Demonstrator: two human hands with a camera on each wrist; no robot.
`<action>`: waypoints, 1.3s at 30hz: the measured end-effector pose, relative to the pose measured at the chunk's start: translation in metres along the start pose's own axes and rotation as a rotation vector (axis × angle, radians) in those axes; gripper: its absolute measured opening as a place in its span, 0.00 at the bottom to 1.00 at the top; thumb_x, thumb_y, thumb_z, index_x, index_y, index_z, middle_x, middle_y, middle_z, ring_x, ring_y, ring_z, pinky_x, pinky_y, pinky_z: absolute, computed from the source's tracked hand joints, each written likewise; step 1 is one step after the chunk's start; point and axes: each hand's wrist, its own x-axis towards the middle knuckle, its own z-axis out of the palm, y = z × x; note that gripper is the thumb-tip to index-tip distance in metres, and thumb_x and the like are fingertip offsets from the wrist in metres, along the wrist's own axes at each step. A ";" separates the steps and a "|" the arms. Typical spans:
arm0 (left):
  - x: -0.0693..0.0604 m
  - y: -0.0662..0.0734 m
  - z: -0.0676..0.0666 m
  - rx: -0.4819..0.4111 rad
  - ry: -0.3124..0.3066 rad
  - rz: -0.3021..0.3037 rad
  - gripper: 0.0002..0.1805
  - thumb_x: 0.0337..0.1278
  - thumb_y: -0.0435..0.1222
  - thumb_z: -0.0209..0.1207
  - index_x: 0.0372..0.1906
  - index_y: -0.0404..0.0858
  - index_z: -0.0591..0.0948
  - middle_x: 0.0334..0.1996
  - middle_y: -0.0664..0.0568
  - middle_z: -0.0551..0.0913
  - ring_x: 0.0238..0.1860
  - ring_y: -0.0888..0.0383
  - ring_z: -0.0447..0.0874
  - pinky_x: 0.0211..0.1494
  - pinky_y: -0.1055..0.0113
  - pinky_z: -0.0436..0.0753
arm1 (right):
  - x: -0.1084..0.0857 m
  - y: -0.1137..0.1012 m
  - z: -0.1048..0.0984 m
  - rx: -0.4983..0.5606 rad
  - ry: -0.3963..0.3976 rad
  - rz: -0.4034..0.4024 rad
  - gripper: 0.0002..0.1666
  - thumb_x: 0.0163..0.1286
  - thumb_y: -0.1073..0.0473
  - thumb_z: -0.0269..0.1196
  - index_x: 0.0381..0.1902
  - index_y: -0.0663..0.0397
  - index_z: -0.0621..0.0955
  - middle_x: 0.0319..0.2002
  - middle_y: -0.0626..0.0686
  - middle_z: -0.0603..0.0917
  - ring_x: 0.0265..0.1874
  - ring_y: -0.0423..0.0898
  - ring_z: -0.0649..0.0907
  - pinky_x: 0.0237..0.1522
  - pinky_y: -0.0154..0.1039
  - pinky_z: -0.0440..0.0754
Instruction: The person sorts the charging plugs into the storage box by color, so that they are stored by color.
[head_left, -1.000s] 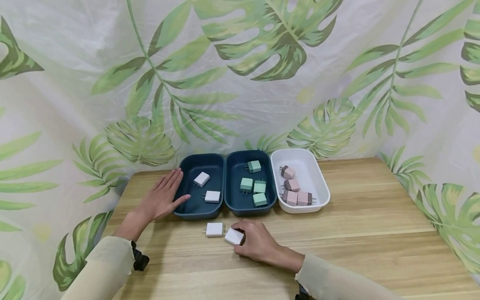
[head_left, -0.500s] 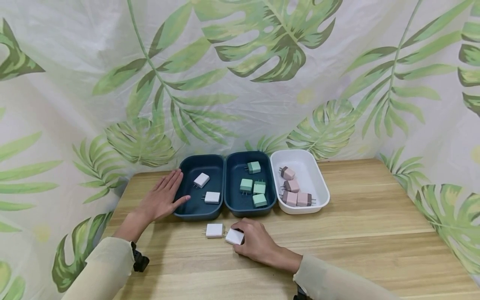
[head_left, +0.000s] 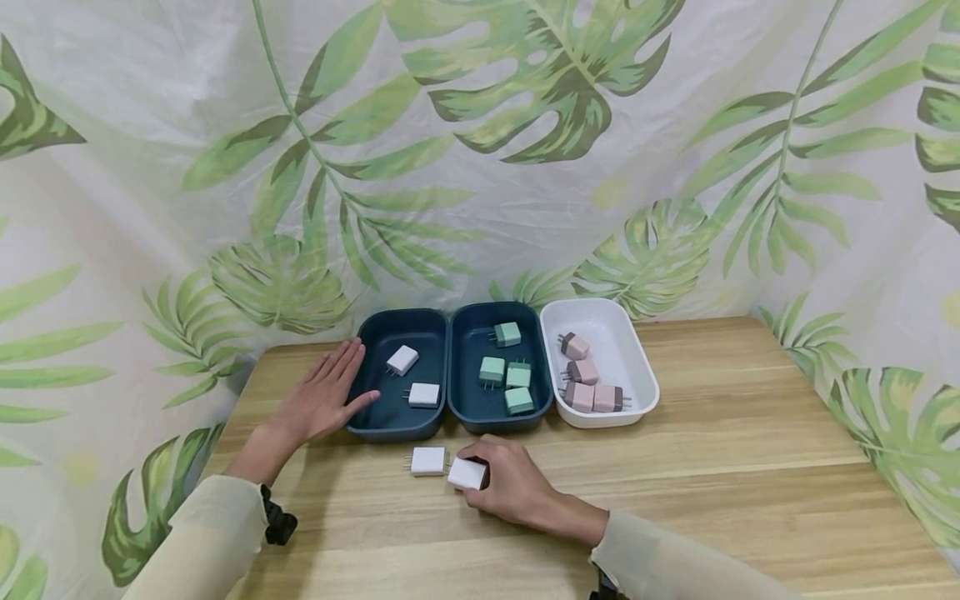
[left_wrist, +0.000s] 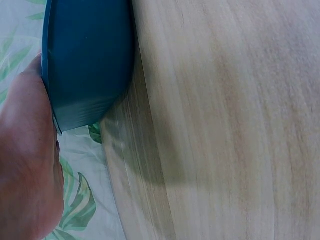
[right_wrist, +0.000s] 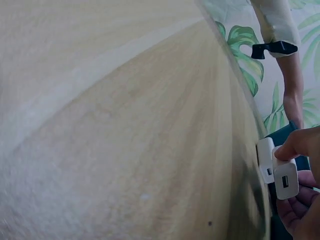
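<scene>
My right hand [head_left: 512, 479] pinches a white wall charger [head_left: 466, 474] between thumb and fingers, low over the wooden table. In the right wrist view that charger [right_wrist: 286, 181] shows its USB port. Just left of it lies a second white wall charger [head_left: 427, 461], prongs pointing left. My left hand [head_left: 318, 398] rests at the left rim of the dark blue tray [head_left: 397, 433], fingers straight and thumb reaching over the near left side. Two white chargers [head_left: 424, 395] lie inside that tray. The left wrist view shows the tray's outer wall [left_wrist: 90, 65] beside the hand.
A second dark blue tray [head_left: 495, 426] touches the first and holds several green chargers [head_left: 518, 375]. To its right, a white tray [head_left: 647, 392] contains several pink chargers [head_left: 581, 372]. A leaf-print cloth [head_left: 540, 208] hangs behind the wooden table [head_left: 735, 467].
The right hand and its charger have barely moved; the charger is turned slightly, and its prongs no longer show clearly. The left hand stays on the tray.
</scene>
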 end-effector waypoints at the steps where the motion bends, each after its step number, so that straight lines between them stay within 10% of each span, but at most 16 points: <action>1: 0.000 0.000 0.000 0.003 -0.001 -0.004 0.53 0.78 0.66 0.47 0.86 0.32 0.48 0.86 0.38 0.46 0.86 0.38 0.43 0.84 0.39 0.48 | 0.000 -0.002 -0.001 0.006 -0.002 -0.002 0.25 0.55 0.61 0.79 0.53 0.54 0.89 0.47 0.48 0.88 0.42 0.35 0.82 0.46 0.30 0.82; 39: 0.000 0.003 -0.004 0.070 -0.038 -0.017 0.52 0.78 0.66 0.45 0.86 0.34 0.49 0.87 0.39 0.44 0.86 0.39 0.41 0.85 0.39 0.47 | 0.053 -0.014 -0.043 -0.041 0.030 -0.235 0.24 0.60 0.61 0.77 0.55 0.56 0.88 0.51 0.53 0.89 0.46 0.44 0.86 0.48 0.36 0.87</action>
